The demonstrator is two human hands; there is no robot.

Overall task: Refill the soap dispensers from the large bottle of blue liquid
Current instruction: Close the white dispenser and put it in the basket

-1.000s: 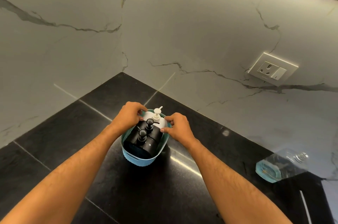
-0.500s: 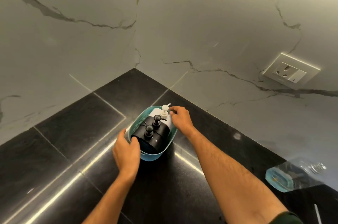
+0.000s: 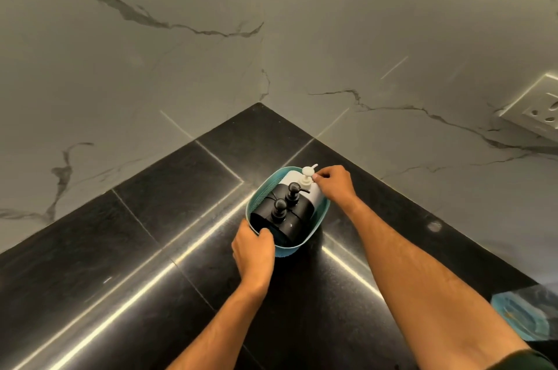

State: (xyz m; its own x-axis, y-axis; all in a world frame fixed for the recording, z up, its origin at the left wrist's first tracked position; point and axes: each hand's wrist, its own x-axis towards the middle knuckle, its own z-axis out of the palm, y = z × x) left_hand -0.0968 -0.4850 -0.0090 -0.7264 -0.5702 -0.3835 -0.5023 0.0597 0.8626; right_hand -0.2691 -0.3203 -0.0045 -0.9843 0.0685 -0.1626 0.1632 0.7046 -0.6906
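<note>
Just below the centre of the frame a teal basket [image 3: 320, 218] sits on the black stone counter [image 3: 126, 249], close to the corner where the 2 marble walls [image 3: 151, 67] meet. It holds 3 pump dispensers packed tightly together: 2 black dispensers [image 3: 297, 209] toward the lower left of the basket and 1 white dispenser [image 3: 314, 192] at its upper right end. The left hand [image 3: 255, 252] grips the basket's near rim, thumb hooked over the edge and fingers curled around the outside, most likely to pin the light basket in place while something is pulled out of it. The right hand [image 3: 335, 184] comes in from the upper right and pinches at the neck of the white dispenser just under its pump head [image 3: 308, 171], fingertips curled in; this looks like the start of lifting that dispenser clear or unscrewing its pump so it can be filled. The large bottle of blue liquid [image 3: 525, 313] lies well apart at the lower right edge of the frame, partly cut off, untouched by either hand. A white wall socket [image 3: 534, 110] shows at the right edge, above the counter. No dispenser is open yet, so refilling appears not to have begun.
</note>
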